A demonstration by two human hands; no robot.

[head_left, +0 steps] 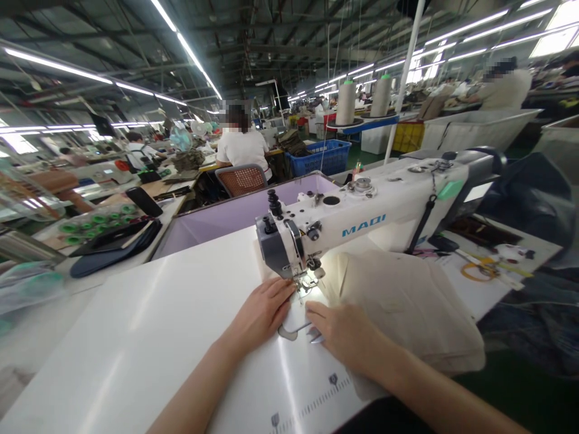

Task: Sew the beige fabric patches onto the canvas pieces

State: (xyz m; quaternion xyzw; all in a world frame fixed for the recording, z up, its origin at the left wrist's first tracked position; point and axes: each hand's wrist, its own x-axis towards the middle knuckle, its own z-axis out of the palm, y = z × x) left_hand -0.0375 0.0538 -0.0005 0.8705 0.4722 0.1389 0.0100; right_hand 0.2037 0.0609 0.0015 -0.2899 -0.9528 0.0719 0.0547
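A white sewing machine (362,217) stands on the white table (181,319), its lamp lighting the needle area. My left hand (266,307) lies just left of the presser foot, palm down, fingers together and fingertips close to the needle; whether anything is under them is hidden. To the right of the needle plate, my right hand (339,331) is curled, with a small pair of metal snips (315,335) showing beneath its fingers. Beige fabric (407,301) is spread under the machine arm, beside and behind my right hand.
Yellow-handled scissors (482,269) lie right of the machine. Behind the table is a purple-lined bin (217,211). Green-ended spools (97,223) and a dark blue item (115,250) are at the left. A person in white (242,147) sits ahead near a blue basket (319,158).
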